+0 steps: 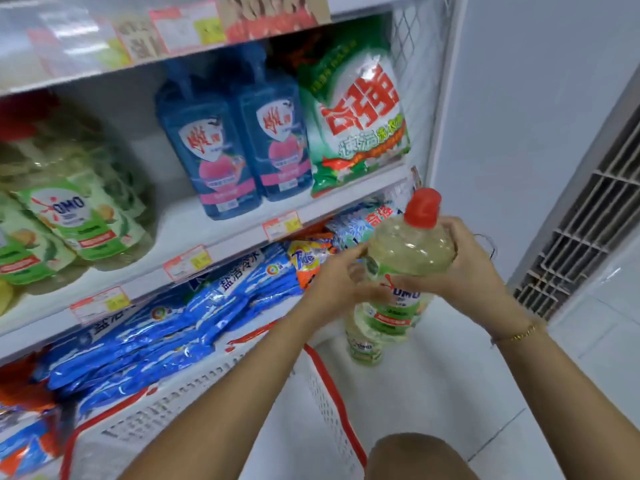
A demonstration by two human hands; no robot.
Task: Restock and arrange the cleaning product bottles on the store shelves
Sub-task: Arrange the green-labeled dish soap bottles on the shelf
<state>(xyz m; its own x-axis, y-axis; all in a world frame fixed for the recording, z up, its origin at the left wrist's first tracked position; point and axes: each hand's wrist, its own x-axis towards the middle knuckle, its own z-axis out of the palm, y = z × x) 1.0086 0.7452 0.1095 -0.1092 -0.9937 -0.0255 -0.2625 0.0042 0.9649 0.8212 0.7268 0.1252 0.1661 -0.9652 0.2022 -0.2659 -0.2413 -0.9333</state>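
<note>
Between the left hand (pixel 332 282) and right hand (pixel 474 268), both clasped round its body, sits a clear red-capped bottle of yellowish detergent (pixel 408 247), mid-carry. Next, I judge, it must rise up-left of the grip to join the matching green-labelled bottles (pixel 69 216) on the white shelf (pixel 180 230).

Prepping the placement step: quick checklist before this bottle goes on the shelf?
1. Grip: left hand and right hand both hold the held bottle: ok.
2. Red cap on: ok; tightness: cannot tell.
3. Bare stretch of middle shelf between OMO row and blue bottles: ok.
4. OMO label faces the camera: ok.
5. Floor bottle not yet shelved: not ok.
</note>
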